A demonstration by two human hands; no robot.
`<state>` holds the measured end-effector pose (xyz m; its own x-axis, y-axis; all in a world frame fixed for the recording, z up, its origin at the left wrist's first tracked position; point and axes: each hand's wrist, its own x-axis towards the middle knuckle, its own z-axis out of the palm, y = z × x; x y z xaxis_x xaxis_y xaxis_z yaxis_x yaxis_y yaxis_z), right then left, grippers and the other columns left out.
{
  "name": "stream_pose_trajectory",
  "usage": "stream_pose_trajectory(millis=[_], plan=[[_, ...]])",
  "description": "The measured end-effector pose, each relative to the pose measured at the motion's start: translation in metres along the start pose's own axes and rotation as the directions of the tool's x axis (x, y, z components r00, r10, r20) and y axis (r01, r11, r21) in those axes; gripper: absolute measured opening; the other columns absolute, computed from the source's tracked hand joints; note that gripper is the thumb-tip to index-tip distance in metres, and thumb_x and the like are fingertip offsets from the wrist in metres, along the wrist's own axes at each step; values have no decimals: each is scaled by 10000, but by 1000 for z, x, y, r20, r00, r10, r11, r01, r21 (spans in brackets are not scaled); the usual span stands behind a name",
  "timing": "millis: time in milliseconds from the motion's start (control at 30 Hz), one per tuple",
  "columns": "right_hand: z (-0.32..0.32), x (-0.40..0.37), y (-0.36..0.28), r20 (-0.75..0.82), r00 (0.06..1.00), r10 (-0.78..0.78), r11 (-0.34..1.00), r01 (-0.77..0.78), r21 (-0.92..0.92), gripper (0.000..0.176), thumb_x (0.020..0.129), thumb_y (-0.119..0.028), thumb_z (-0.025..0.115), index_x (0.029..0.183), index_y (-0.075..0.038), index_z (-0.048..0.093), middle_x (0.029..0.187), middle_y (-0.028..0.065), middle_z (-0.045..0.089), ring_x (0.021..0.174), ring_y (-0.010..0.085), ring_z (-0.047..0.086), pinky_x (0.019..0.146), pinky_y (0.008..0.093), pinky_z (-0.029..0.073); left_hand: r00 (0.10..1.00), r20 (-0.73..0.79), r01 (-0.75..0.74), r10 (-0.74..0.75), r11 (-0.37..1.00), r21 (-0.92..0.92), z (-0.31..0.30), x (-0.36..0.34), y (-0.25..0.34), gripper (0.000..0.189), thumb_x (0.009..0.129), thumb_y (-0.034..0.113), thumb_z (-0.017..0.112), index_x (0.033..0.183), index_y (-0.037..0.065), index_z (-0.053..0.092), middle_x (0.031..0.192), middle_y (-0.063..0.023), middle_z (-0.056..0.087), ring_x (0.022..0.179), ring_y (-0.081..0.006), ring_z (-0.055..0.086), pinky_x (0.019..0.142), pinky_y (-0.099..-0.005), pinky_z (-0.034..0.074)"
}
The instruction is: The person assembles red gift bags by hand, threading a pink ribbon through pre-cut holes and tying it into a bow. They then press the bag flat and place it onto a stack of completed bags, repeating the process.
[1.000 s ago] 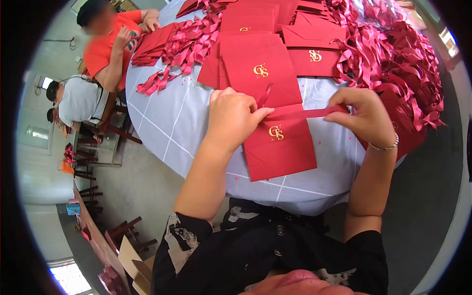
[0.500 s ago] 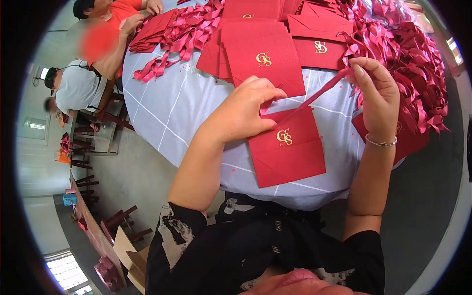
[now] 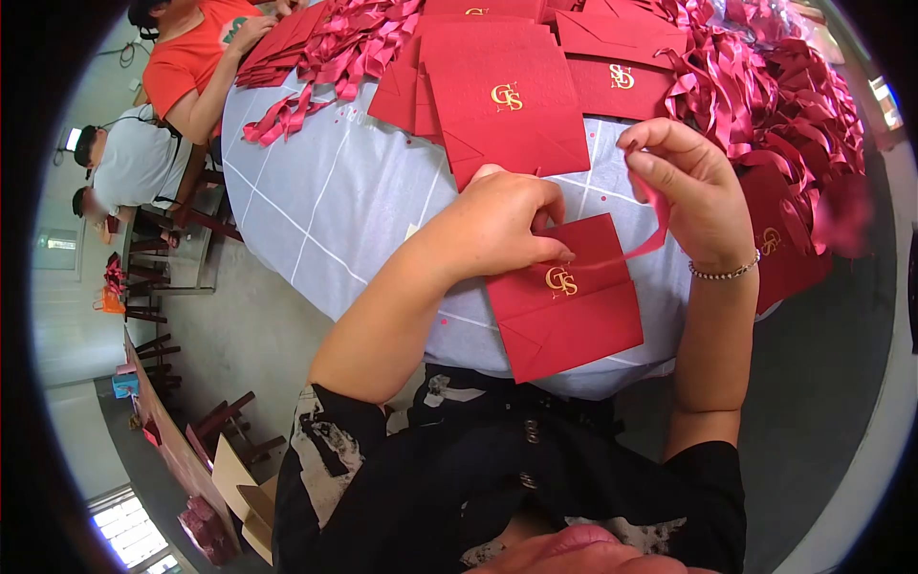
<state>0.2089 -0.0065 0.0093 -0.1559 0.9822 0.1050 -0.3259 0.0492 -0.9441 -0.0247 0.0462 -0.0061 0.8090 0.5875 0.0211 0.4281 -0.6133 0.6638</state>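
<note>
A flat red paper bag [image 3: 574,330] with a gold monogram lies at the near edge of the cloth-covered table. My left hand [image 3: 502,225] grips its upper left part, thumb on the front face near the monogram; the other fingers are partly hidden. A red satin ribbon [image 3: 657,230] runs from the bag's front, close to my left thumb, up to my right hand [image 3: 693,191]. That hand pinches the ribbon's upper end between thumb and fingertips, above and right of the bag. The ribbon hangs in a slack curve.
Stacked red bags [image 3: 507,105] stand just beyond my hands. A heap of red ribbons [image 3: 765,105] covers the table's right side, with another red bag [image 3: 779,239] below it. More ribbons [image 3: 354,57] lie at the back left, near a person in orange [image 3: 196,62].
My right hand has moved left and slightly down, and the ribbon has gone from a straight pull to a loose curve. The bag sits slightly lower and more turned.
</note>
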Motion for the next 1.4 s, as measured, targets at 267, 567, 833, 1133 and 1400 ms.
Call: stream_pose_trajectory(millis=[267, 567, 833, 1133, 1400], plan=[[10, 3, 1, 92, 992, 90, 995, -93, 32, 131, 978, -16, 589, 1098, 16, 633, 978, 88, 699, 767, 110, 652, 728, 216, 526, 995, -55, 65, -78, 976, -208, -1, -9, -5, 209, 803, 67, 760, 916, 9, 595, 736, -101, 655, 680, -180, 633, 635, -302, 488], [29, 3, 11, -142, 985, 99, 889, -152, -431, 107, 929, -31, 674, 989, 38, 729, 825, 27, 706, 615, 35, 543, 546, 189, 441, 919, -237, 179, -316, 868, -463, -15, -13, -4, 181, 875, -7, 706, 1032, -27, 618, 875, -45, 713, 822, -70, 645, 710, -224, 518], [41, 6, 30, -122, 971, -206, 643, 41, -764, 93, 861, -31, 736, 924, 34, 716, 817, 132, 721, 696, 161, 674, 643, 279, 527, 902, -405, 75, -151, 977, -198, -11, -12, -1, 205, 831, 46, 763, 986, -19, 645, 829, -94, 698, 758, -118, 649, 678, -269, 510], [43, 10, 34, -108, 947, -301, 593, 98, -800, 112, 828, -53, 754, 896, 24, 711, 825, 167, 706, 710, 269, 694, 652, 328, 537, 876, -482, 18, -12, 1000, 7, -6, -12, 3, 233, 790, 103, 798, 955, 12, 661, 820, -110, 683, 771, -245, 651, 778, -340, 512], [59, 5, 39, 7, 869, -495, 342, 203, -917, 53, 839, -34, 694, 837, 3, 656, 767, 179, 661, 691, 363, 661, 623, 414, 530, 845, -498, -78, 192, 967, 241, 1, -13, 5, 174, 809, 92, 717, 953, 56, 628, 820, -110, 684, 841, -308, 681, 1022, -500, 412]])
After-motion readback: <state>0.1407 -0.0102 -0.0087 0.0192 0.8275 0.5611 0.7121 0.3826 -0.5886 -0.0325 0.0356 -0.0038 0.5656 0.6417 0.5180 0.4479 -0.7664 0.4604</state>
